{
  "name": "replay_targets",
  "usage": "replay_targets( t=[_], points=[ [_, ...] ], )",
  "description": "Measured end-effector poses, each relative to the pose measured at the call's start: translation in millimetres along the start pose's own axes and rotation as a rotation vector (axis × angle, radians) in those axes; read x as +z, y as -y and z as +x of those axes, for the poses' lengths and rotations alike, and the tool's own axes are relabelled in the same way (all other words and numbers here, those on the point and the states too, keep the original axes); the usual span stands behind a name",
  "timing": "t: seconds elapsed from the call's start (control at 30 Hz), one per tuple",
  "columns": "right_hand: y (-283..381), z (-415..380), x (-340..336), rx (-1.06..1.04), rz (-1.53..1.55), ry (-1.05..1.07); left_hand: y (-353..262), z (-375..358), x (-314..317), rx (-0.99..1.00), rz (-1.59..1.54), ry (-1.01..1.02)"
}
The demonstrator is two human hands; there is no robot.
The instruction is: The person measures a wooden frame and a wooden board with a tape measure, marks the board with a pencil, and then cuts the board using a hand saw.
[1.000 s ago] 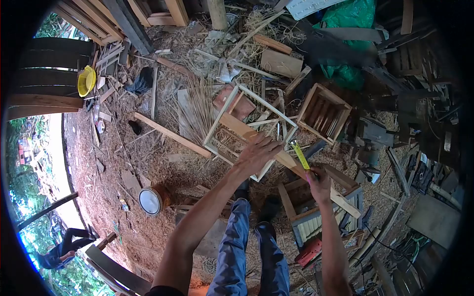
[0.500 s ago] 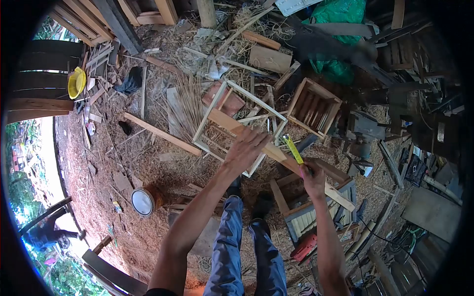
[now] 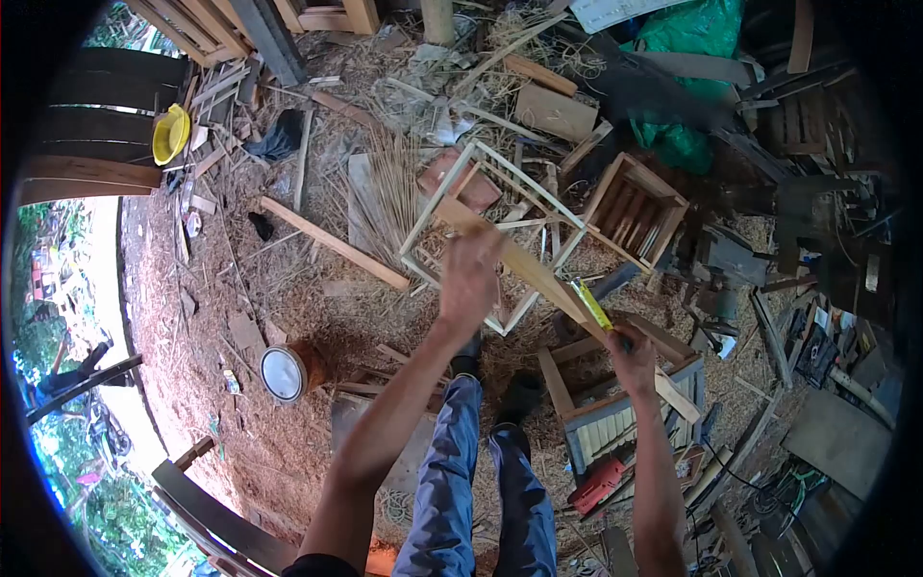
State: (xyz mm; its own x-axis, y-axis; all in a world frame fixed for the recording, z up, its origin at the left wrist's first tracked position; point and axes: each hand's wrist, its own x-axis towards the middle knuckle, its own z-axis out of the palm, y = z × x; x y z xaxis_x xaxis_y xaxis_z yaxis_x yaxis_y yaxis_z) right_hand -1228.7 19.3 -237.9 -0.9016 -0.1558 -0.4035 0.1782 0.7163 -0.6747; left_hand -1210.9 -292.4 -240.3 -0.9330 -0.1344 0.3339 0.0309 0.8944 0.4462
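A long board point(image 3: 540, 275) slants over the pale frame point(image 3: 529, 187), one end inside the frame's outline near its left corner, the other above the right corner of the box point(image 3: 611, 433) with the slatted side; whether it rests on either is hard to make out. The left hand point(image 3: 469, 279) is motion-blurred beside the board's left end, so I cannot tell how its fingers are set or whether it touches the wood. The right hand point(image 3: 631, 358) is curled around a tape measure point(image 3: 591, 306), hiding most of the case, with the yellow blade showing along the board's edge; whether these fingers also grip the wood is unclear. The forearms leave the view at the bottom, and the board covers part of the box's rim.
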Motion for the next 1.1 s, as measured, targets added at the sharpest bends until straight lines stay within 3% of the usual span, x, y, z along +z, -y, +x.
replay_targets(
  t=[0.07, 0.13, 0.17, 0.23, 0.27, 0.4, 0.67, 0.8, 0.93, 1.03, 1.1],
  points=[
    [8.3, 0.4, -0.5, 0.014, -0.005, -0.007, 24.6, 14.4, -8.3, -0.327, -0.085, -0.184],
    [14.9, 2.1, -1.5, 0.032, -0.007, -0.019, 57.3, 23.8, -10.5, -0.514, -0.047, -0.246],
    [16.8, 3.4, -1.7, 0.053, -0.012, -0.001, 71.6, 27.0, -11.2, -0.512, -0.045, -0.246],
    [16.2, 4.3, -0.4, 0.075, -0.014, 0.015, 96.8, 31.2, -11.6, -0.795, -0.562, 0.026],
    [13.5, 5.4, 1.9, 0.051, -0.019, -0.002, 107.5, 30.5, -10.6, -0.632, -0.459, 0.080],
    [9.8, 8.5, 5.1, 0.037, 0.080, 0.007, 125.2, 33.7, -7.1, -0.633, -0.645, 0.171],
    [-9.3, 12.2, 15.6, 0.013, 0.169, -0.022, 137.7, 44.5, -17.0, -0.823, -1.098, 0.355],
    [9.5, 7.3, 14.5, 0.025, 0.148, -0.100, 143.2, 42.0, -14.7, -0.819, -1.097, 0.410],
    [5.3, 11.4, 13.6, 0.055, 0.103, -0.047, 138.4, 39.6, -16.0, -0.893, -1.221, 0.368],
    [1.0, 11.5, 14.1, 0.078, 0.232, -0.021, 131.7, 33.4, -21.3, -0.768, -1.146, 0.333],
    [-4.4, 11.9, 15.8, 0.109, 0.227, -0.027, 120.0, 24.3, -24.1, -0.477, -0.566, 0.249]
  ],
)
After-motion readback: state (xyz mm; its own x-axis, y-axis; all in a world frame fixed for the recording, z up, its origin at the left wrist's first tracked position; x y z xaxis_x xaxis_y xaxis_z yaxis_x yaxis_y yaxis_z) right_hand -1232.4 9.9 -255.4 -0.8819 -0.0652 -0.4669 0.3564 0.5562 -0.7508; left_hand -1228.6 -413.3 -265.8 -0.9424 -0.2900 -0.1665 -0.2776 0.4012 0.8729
